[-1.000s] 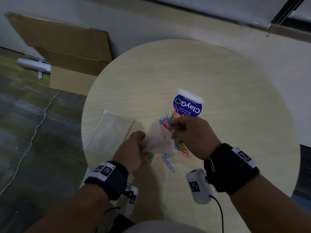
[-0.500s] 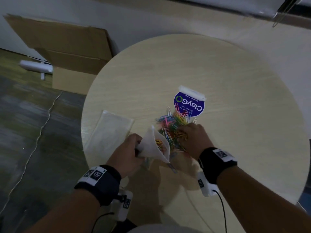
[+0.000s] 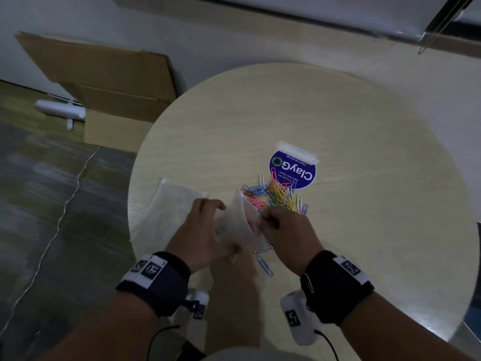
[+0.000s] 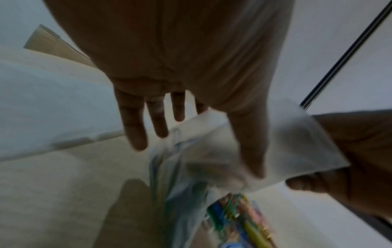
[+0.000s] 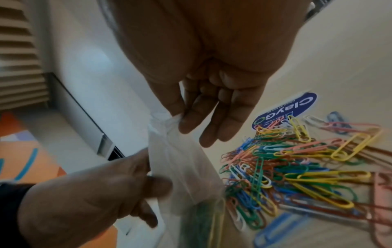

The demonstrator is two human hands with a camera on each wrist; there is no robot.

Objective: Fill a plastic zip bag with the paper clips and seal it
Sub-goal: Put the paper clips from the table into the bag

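Observation:
A clear zip bag (image 3: 238,225) hangs over the table's near side with several paper clips in its bottom. My left hand (image 3: 205,230) pinches the bag's left side between thumb and fingers (image 5: 157,184). At the bag's right top rim, my right hand (image 3: 278,225) pinches the plastic between thumb and forefinger (image 5: 180,124). Just beyond both hands, a loose pile of coloured paper clips (image 3: 273,195) lies on the table, and the pile of paper clips (image 5: 297,167) spreads out in the right wrist view. One blue clip (image 3: 264,265) lies alone below the bag.
The round pale wooden table (image 3: 364,230) carries a blue round sticker (image 3: 292,169) behind the clips and a stack of spare clear bags (image 3: 171,212) at its left edge. Flattened cardboard (image 3: 104,82) leans on the wall at the left. A cable (image 3: 59,225) runs over the floor.
Half a second ago my right hand was down on the clip pile. It has come back to the bag and now pinches its rim. The left hand still holds the bag.

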